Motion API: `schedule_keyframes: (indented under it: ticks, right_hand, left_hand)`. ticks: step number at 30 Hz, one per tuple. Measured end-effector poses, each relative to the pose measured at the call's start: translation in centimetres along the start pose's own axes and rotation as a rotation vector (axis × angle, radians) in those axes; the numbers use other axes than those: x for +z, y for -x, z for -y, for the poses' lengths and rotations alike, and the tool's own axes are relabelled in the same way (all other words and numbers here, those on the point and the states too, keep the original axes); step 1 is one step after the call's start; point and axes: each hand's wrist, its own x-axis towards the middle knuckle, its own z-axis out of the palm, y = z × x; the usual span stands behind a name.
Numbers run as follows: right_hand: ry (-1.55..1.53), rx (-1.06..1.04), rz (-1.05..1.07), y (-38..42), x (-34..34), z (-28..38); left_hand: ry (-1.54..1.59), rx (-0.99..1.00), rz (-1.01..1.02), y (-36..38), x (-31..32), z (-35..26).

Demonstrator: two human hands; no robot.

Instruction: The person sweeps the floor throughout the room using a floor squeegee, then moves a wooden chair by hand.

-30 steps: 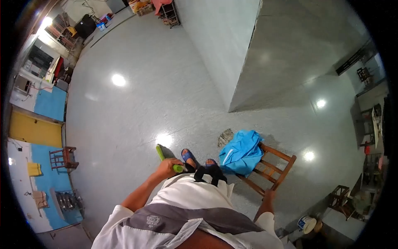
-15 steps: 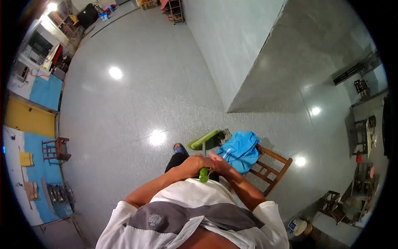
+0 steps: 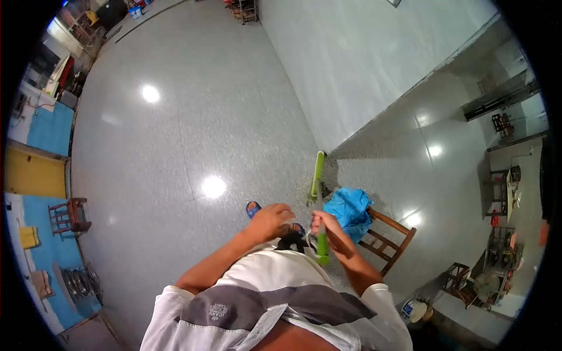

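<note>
My right hand point(image 3: 328, 225) is closed round the pole of a green-headed broom point(image 3: 317, 175), in front of my waist. Its green grip end points back toward my shirt, and the long head rests on the floor by the wall corner. Off the pole, my left hand point(image 3: 271, 221) hovers to the left with its fingers loosely apart and slightly blurred, holding nothing I can see. Just right of the broom, a blue cloth point(image 3: 349, 212) hangs over a wooden chair point(image 3: 389, 243).
A grey wall point(image 3: 351, 76) comes to a corner ahead, just beyond the broom head. Shiny grey floor point(image 3: 175, 146) stretches left and forward. Another wooden chair point(image 3: 71, 215) stands by the blue-and-white left wall. A white bucket point(image 3: 414, 310) is at the lower right.
Both hands were together on the broom pole; my left hand has let go and moved left. The broom has shifted right, its head swinging from crosswise to pointing forward.
</note>
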Motion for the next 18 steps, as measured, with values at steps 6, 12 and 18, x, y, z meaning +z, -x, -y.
schedule_keyframes:
  ticks: [6,12,18]
  right_hand:
    - [0.449,0.041,-0.395,0.2,-3.9,4.8]
    - [0.521,0.002,-0.363,-9.5,-4.5,3.6]
    - [0.497,-0.013,-0.166,-17.1,1.8,-4.4]
  left_hand:
    - [-0.14,-0.537,0.141,12.3,1.0,11.8]
    - [-0.032,-0.919,0.43,27.1,3.5,16.0]
    - [0.259,-1.082,0.26,30.9,5.9,16.2]
